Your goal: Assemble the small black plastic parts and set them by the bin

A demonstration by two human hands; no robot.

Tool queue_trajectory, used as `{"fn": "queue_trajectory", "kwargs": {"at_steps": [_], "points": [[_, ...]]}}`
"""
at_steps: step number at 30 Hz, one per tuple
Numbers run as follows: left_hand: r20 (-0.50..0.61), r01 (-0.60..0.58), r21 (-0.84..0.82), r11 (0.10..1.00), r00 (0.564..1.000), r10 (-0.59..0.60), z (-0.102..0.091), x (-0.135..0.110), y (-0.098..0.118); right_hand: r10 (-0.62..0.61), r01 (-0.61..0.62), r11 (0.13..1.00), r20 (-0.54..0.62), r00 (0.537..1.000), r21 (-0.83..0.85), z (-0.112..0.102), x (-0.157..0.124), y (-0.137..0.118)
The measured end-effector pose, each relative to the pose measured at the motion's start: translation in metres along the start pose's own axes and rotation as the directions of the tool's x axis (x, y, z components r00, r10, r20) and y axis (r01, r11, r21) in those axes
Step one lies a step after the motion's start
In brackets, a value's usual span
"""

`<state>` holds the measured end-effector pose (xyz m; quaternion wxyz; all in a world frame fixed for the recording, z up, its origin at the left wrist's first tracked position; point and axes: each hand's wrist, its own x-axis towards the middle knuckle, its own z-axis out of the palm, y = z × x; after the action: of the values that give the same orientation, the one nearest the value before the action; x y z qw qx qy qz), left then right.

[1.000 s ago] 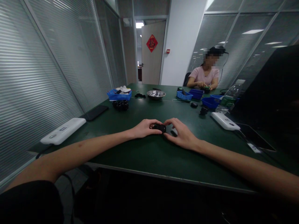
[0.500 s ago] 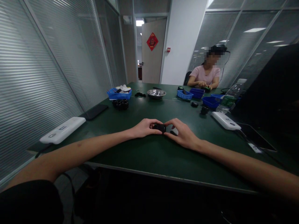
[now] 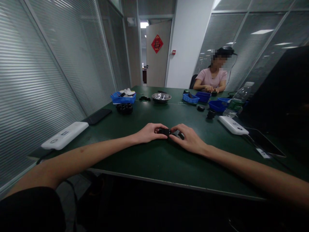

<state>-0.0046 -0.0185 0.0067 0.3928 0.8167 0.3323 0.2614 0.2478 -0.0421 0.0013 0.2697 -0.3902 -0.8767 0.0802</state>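
Note:
My left hand [image 3: 151, 132] is closed round a small black cylindrical part [image 3: 164, 131], low over the middle of the green table. The part lies sideways between thumb and fingers, its left end partly hidden by them. From the other side, my right hand [image 3: 189, 138] meets the part's right end with the tips of thumb and forefinger. Inside the curve of the right hand sits a small dark shape [image 3: 181, 135], too unclear to name. What exactly joins at the right end of the part is too small to make out.
On the green table [image 3: 142, 161] stand a blue basket [image 3: 123, 99], black round parts [image 3: 124, 109], a steel bowl [image 3: 161, 98] and blue trays [image 3: 204, 96]. A water bottle [image 3: 238, 101], white power banks [image 3: 64, 135] and a tablet [image 3: 263, 141] flank my arms. A co-worker [image 3: 212, 79] sits opposite.
My right hand's fingers have shifted slightly on the right end of the black part. The left hand stays almost still. The co-worker's hands have moved a little.

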Motion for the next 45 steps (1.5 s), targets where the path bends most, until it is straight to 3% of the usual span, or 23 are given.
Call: {"fn": "queue_trajectory", "kwargs": {"at_steps": [12,16,19,22,30,38,45], "points": [[-0.018,0.003,0.054,0.999,1.000,-0.002,-0.0001,0.0023,-0.0032,-0.170,0.169,0.985,-0.037,0.985,-0.046,0.0003,-0.0030,0.0020],[-0.019,0.008,0.057,0.998,1.000,-0.007,0.0000,0.0018,-0.0024,-0.073,0.070,0.996,-0.040,0.997,-0.058,-0.0005,-0.0017,-0.0026],[-0.007,-0.013,0.027,1.000,1.000,0.013,0.0005,0.0020,-0.0050,0.000,0.001,0.999,0.025,1.000,-0.045,-0.0017,0.0001,-0.0041],[-0.003,-0.026,0.010,1.000,1.000,0.026,0.0009,0.0020,-0.0066,-0.013,0.014,1.000,0.055,0.998,-0.024,-0.0021,0.0006,-0.0022],[-0.023,0.002,0.048,0.999,1.000,-0.001,0.0009,0.0009,-0.0015,-0.143,0.141,0.988,-0.024,0.989,-0.061,0.0022,-0.0038,0.0040],[-0.023,-0.004,0.046,0.999,1.000,0.006,0.0013,0.0009,-0.0002,-0.002,0.003,0.999,0.030,1.000,-0.040,-0.0018,0.0004,-0.0053],[-0.036,-0.002,0.075,0.997,0.999,0.005,0.0012,-0.0001,0.0013,-0.076,0.076,0.997,0.011,0.997,-0.006,-0.0004,-0.0014,0.0007]]}}
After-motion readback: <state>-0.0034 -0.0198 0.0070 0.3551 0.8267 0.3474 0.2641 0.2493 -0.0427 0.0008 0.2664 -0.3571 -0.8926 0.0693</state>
